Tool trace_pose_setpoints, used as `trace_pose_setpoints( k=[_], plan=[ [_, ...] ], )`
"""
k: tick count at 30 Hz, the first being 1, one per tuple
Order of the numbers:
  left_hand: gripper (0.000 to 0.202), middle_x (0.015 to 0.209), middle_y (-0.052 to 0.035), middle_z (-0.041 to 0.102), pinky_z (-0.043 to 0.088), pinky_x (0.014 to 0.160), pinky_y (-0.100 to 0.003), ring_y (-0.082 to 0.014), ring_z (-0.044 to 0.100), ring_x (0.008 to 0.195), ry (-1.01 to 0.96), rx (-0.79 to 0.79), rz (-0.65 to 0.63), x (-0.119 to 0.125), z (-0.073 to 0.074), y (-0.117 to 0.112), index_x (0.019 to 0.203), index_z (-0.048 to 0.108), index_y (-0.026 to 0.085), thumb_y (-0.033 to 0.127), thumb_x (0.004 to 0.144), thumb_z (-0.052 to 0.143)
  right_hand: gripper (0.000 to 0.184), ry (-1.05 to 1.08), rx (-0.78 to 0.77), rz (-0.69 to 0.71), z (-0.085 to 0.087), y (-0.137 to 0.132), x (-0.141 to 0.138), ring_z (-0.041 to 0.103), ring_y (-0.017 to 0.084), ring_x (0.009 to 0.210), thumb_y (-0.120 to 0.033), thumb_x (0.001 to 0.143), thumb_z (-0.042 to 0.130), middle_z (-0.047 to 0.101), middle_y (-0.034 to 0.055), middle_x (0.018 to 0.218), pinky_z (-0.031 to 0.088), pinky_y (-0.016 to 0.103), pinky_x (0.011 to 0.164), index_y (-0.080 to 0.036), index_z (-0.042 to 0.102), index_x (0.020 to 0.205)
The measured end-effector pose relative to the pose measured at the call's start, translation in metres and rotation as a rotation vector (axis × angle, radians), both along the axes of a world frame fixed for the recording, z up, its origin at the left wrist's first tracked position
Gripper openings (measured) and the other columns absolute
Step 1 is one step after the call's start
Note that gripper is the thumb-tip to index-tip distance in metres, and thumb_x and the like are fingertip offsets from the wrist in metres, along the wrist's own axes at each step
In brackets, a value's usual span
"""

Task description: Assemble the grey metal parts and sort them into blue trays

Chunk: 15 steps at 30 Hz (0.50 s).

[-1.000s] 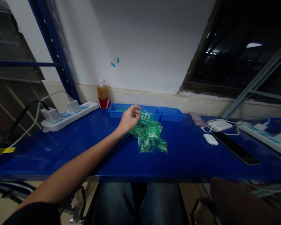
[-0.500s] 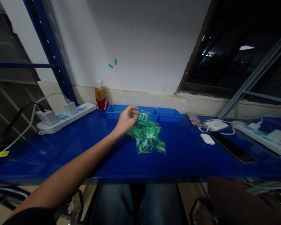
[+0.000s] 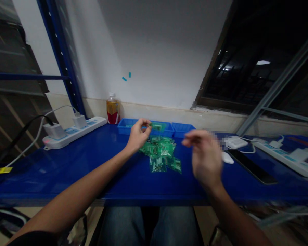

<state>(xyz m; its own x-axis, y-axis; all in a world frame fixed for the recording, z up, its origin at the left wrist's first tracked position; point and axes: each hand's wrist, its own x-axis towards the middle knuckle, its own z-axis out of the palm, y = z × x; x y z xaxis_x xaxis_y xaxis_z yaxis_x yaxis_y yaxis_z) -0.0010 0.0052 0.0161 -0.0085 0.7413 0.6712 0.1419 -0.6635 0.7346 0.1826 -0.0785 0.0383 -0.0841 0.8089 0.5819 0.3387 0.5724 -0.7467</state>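
My left hand pinches the left edge of a small green-tinted plastic bag, which holds small parts I cannot make out. That bag is held up in front of the long blue tray. Just below it on the table lies a pile of similar green bags with small metallic-looking pieces inside. To the right of the pile, my right hand is raised above the table and smeared by motion. Its fingers are bent toward the pile, and whether they hold anything cannot be told.
A smaller blue tray adjoins the long one. A drink bottle stands by the wall. Power strips with chargers lie at both sides. On the right are a phone, a white case and cables.
My right hand has come into view from the right. My left hand still grips the bag, which has turned flatter and shifted slightly. The whole view has tilted a little.
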Motion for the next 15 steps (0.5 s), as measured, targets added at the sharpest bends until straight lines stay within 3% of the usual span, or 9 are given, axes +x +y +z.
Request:
trace_pose_setpoints(
  k=[3, 4, 5, 8, 10, 13, 15],
  plan=[
    [0.005, 0.085, -0.0037, 0.054, 0.047, 0.07, -0.026, -0.0151, 0.055, 0.082, 0.083, 0.147, 0.067, 0.001, 0.002, -0.01, 0.085, 0.052, 0.018, 0.016, 0.08, 0.05, 0.051, 0.207, -0.347, 0.093, -0.001, 0.037, -0.013, 0.058, 0.017, 0.056, -0.059, 0.084, 0.038, 0.062, 0.0075, 0.064, 0.042, 0.026, 0.046, -0.015, 0.062, 0.08],
    [0.006, 0.085, -0.0037, 0.054, 0.047, 0.073, -0.027, -0.0154, 0.054, 0.083, 0.15, 0.203, 0.083, 0.0, 0.002, -0.012, 0.084, 0.052, 0.018, 0.015, 0.081, 0.049, 0.05, 0.285, -0.487, 0.145, -0.002, 0.049, -0.017, 0.055, 0.016, 0.05, -0.06, 0.08, 0.042, 0.06, 0.0069, 0.059, 0.039, 0.026, 0.043, -0.014, 0.061, 0.075],
    [0.008, 0.086, -0.0039, 0.055, 0.047, 0.076, -0.029, -0.0158, 0.054, 0.085, 0.23, 0.259, 0.085, -0.001, 0.003, -0.014, 0.083, 0.053, 0.018, 0.012, 0.081, 0.048, 0.043, 0.357, -0.523, 0.153, -0.003, 0.059, -0.02, 0.054, 0.015, 0.048, -0.056, 0.077, 0.049, 0.059, 0.0053, 0.057, 0.037, 0.025, 0.042, -0.015, 0.059, 0.072],
    [0.018, 0.092, -0.0055, 0.055, 0.044, 0.086, -0.032, -0.0172, 0.053, 0.094, 0.43, 0.368, 0.052, -0.005, 0.004, -0.015, 0.08, 0.056, 0.018, 0.007, 0.081, 0.043, 0.028, 0.435, -0.407, 0.131, -0.009, 0.078, -0.02, 0.05, 0.013, 0.048, -0.045, 0.068, 0.061, 0.058, 0.0007, 0.058, 0.034, 0.023, 0.043, -0.017, 0.056, 0.068],
    [0.02, 0.096, -0.0063, 0.055, 0.043, 0.088, -0.033, -0.0177, 0.053, 0.097, 0.445, 0.337, 0.058, -0.006, 0.003, -0.011, 0.08, 0.058, 0.018, 0.007, 0.081, 0.042, 0.026, 0.396, -0.284, 0.067, -0.014, 0.079, -0.016, 0.049, 0.012, 0.049, -0.043, 0.066, 0.063, 0.058, -0.0008, 0.059, 0.034, 0.022, 0.043, -0.018, 0.056, 0.069],
    [0.014, 0.088, -0.0055, 0.058, 0.046, 0.078, -0.031, -0.0171, 0.056, 0.087, 0.324, 0.102, 0.041, -0.006, 0.002, -0.003, 0.088, 0.058, 0.017, 0.014, 0.082, 0.046, 0.025, 0.311, -0.167, -0.025, -0.022, 0.075, -0.008, 0.052, 0.013, 0.054, -0.041, 0.067, 0.061, 0.06, -0.0003, 0.063, 0.039, 0.023, 0.048, -0.017, 0.059, 0.074],
    [0.017, 0.074, -0.0032, 0.058, 0.046, 0.065, -0.027, -0.015, 0.057, 0.071, 0.239, -0.102, -0.053, -0.004, 0.0, 0.001, 0.096, 0.056, 0.015, 0.023, 0.083, 0.049, 0.024, 0.276, -0.125, -0.045, -0.027, 0.073, -0.005, 0.057, 0.014, 0.06, -0.04, 0.069, 0.059, 0.063, 0.0013, 0.068, 0.043, 0.024, 0.053, -0.017, 0.059, 0.077]
  ],
)
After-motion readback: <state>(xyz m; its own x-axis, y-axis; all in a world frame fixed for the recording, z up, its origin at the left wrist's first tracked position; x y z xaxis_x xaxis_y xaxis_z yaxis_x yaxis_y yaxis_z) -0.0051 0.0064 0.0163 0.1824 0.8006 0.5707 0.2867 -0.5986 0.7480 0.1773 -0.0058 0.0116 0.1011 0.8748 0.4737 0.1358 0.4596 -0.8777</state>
